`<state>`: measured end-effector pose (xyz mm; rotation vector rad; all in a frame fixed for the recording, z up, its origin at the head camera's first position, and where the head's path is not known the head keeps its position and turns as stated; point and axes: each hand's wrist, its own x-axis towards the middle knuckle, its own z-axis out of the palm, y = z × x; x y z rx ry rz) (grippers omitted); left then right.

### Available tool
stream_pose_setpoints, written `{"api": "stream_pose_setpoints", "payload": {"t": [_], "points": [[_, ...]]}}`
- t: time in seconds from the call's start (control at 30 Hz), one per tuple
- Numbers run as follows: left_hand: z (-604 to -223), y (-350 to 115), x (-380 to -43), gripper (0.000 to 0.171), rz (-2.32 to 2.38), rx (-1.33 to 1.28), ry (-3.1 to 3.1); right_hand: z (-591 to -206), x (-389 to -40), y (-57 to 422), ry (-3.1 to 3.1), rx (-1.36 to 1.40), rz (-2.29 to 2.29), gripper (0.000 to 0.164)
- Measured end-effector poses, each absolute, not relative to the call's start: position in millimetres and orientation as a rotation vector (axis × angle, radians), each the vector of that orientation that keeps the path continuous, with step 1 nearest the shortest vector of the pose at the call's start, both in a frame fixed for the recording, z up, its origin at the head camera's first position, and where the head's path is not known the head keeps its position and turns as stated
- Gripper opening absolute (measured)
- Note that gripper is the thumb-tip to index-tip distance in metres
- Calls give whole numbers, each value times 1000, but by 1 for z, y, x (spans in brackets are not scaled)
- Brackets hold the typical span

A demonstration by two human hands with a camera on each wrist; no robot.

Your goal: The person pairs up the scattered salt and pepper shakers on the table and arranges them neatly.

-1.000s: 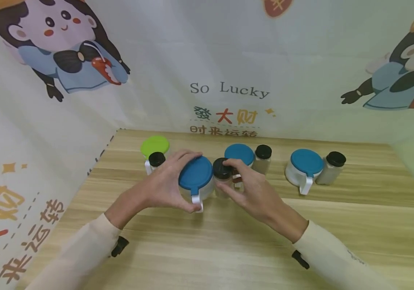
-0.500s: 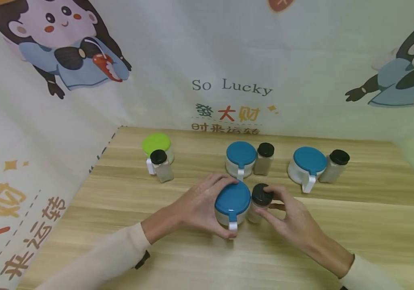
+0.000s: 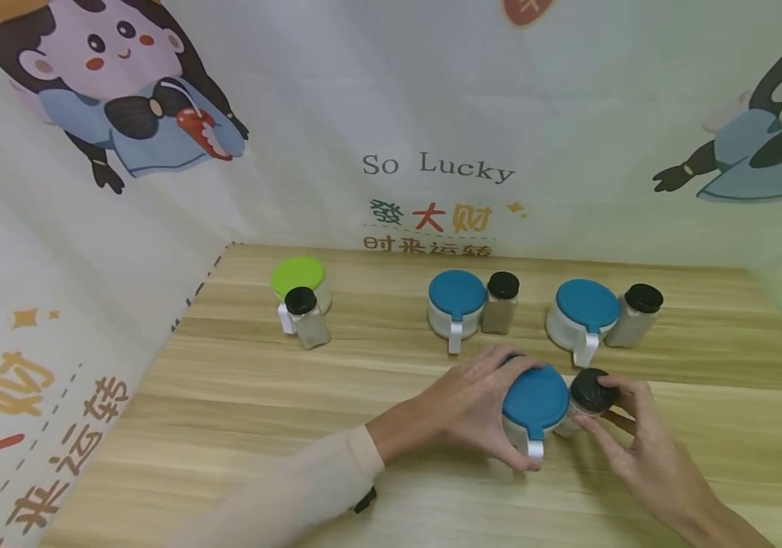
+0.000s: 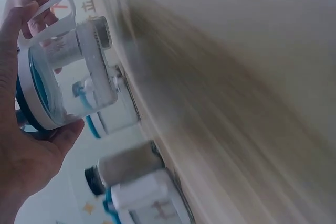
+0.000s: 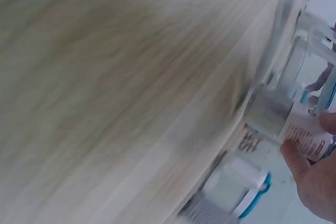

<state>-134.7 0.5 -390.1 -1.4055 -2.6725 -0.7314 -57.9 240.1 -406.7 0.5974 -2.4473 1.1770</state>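
Observation:
In the head view my left hand [image 3: 480,411] grips a clear seasoning jar with a blue lid [image 3: 536,397] from its left side, thumb by the white handle. From the left wrist, the see-through jar [image 4: 79,77] appears tipped sideways by the camera's angle, its handle [image 4: 58,22] at the top. Right beside it, my right hand [image 3: 651,449] pinches a spice bottle with a black cap [image 3: 594,392] between thumb and fingers. A printed label [image 5: 305,132] wraps the bottle's upper part in the right wrist view. Both things are close over the wooden table [image 3: 432,502].
Behind the hands, two blue-lidded jars [image 3: 457,295] [image 3: 585,304] each stand with a black-capped bottle [image 3: 500,304] [image 3: 636,316] at their right. At the back left, a green-lidded jar [image 3: 298,275] is partly covered by another black-capped bottle [image 3: 308,320]. Printed cloth [image 3: 295,137] borders the table.
Both hands have carried the blue-lidded jar and the spice bottle together rightward and toward the front. The back-row jars and bottles stay in place.

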Motion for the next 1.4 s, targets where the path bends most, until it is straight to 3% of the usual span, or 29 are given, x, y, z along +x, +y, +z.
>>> {"api": "stream_pose_setpoints", "payload": {"t": [0.47,1.1,1.4], "points": [[-400,85,-153,108,-673,-1417,-2788,-414,-64,298,-2410,423,1198,72],[-400,112,-149,108,-600,-1378,-2865,-416,-71,321,-2503,272,1201,66],[-400,114,-146,110,-590,-1399,-2852,-416,-68,321,-2477,283,1220,77]]}}
